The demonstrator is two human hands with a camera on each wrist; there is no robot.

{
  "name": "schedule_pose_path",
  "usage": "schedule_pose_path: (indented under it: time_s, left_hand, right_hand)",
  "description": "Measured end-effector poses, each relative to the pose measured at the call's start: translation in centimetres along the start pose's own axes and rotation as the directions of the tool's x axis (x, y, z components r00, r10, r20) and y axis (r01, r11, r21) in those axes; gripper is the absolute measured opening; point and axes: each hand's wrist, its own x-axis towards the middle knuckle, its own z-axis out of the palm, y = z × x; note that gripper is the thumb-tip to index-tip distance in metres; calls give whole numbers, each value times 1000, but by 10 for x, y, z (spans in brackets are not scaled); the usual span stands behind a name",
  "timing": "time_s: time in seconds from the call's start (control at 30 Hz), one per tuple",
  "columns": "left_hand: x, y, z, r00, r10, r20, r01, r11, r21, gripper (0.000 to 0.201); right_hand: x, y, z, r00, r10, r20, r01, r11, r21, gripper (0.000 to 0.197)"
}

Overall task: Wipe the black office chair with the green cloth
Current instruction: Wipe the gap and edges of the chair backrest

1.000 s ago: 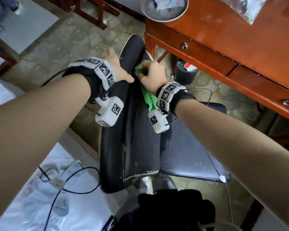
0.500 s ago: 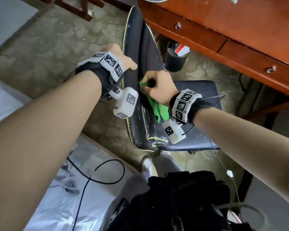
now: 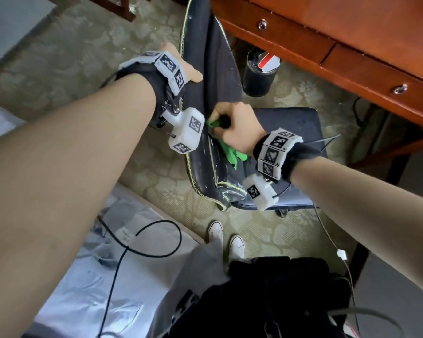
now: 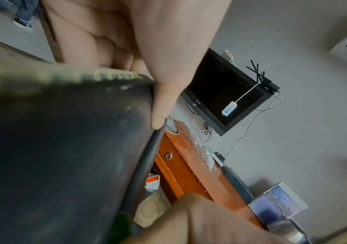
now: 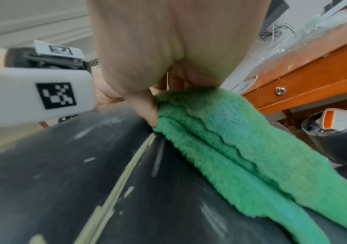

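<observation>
The black office chair (image 3: 213, 76) stands beside the desk, its worn backrest (image 4: 63, 156) scuffed with pale marks and a frayed yellowish seam (image 5: 114, 178). My left hand (image 3: 178, 62) grips the backrest's upper edge, thumb over the front, fingers curled behind (image 4: 160, 92). My right hand (image 3: 235, 125) holds the bunched green cloth (image 3: 232, 154) in a fist and presses it on the lower backrest near the seat (image 3: 291, 120). In the right wrist view the fluffy green cloth (image 5: 231, 148) trails down over the black surface.
A red-brown wooden desk (image 3: 352, 40) with drawers stands at the right. A black bin (image 3: 259, 76) sits on the floor under it. A white sheet and a black cable (image 3: 137, 250) lie at the left. My white shoes (image 3: 227, 237) stand behind the chair.
My right hand has wiped the cloth down the backrest towards the seat. My left hand has kept its grip on the backrest's edge.
</observation>
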Motion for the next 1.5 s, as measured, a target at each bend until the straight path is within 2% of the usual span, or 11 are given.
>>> schedule_pose_path:
  time_s: [0.13, 0.23, 0.53, 0.67, 0.73, 0.8, 0.9, 1.13, 1.27, 1.43, 1.5]
  left_hand:
    - [-26, -17, 9, 990, -5, 142, 6, 1000, -6, 111]
    - [-39, -37, 25, 979, -27, 204, 52, 992, -117, 90]
    - [-43, -38, 40, 996, -53, 77, 68, 978, -199, 108]
    - [-55, -33, 34, 997, -38, 73, 49, 987, -153, 89]
    - [-59, -31, 32, 997, -31, 65, 39, 992, -121, 80]
    - [-62, -30, 32, 998, -45, 45, 50, 992, -116, 82]
    - [-63, -34, 34, 998, -59, 37, 63, 991, -122, 78]
    - [-63, -37, 38, 998, -66, 17, 67, 986, -155, 89]
    - [-57, -39, 43, 1000, -11, -20, 7, 986, -165, 77]
    - [-61, -37, 46, 998, -63, -6, 63, 993, -104, 107]
    - [-56, -39, 50, 998, -60, -22, 57, 991, -119, 106]
  right_hand:
    - [-3, -3, -4, 1000, -14, -27, 13, 999, -39, 11]
    - [1, -8, -2, 999, -10, -50, 7, 998, -55, 14]
    - [-64, 7, 14, 990, -132, 56, 130, 991, 42, 19]
    - [-65, 7, 9, 982, -163, 100, 163, 987, 3, 19]
    - [-48, 4, 6, 991, -134, 21, 134, 991, -4, 18]
    - [-28, -2, 5, 995, -84, -46, 83, 996, -22, 18]
    - [-18, -5, 9, 997, -73, -24, 71, 995, -73, 18]
    - [-71, 6, 19, 989, -144, 44, 143, 989, 34, 18]
    - [-98, 13, 23, 992, -106, 69, 98, 990, 100, 19]
    - [-102, 11, 18, 990, -103, 92, 94, 991, 97, 17]
    - [-101, 10, 15, 988, -109, 106, 103, 993, 61, 16]
